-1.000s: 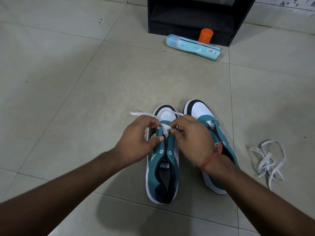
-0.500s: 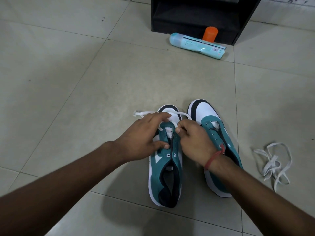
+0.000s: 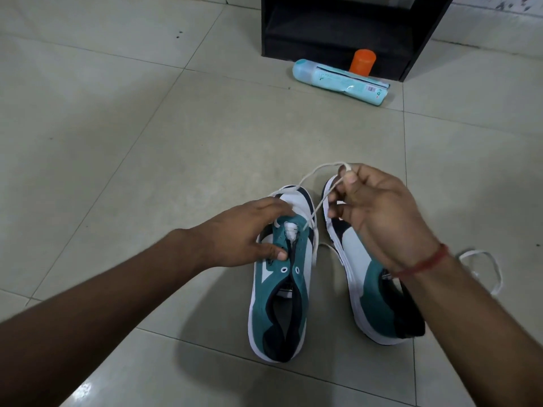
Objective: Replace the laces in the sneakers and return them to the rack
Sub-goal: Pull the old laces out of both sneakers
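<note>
Since the earlier frame the right hand (image 3: 379, 212) had risen, pinching the white lace (image 3: 316, 201) and drawing it from the left sneaker (image 3: 282, 289) on the floor; the left hand (image 3: 244, 233) gripped its toe. A hard tug could unthread the lace.

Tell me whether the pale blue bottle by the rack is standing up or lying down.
Lying down. The pale blue bottle rests lengthwise on the floor tiles before the black rack.
</note>
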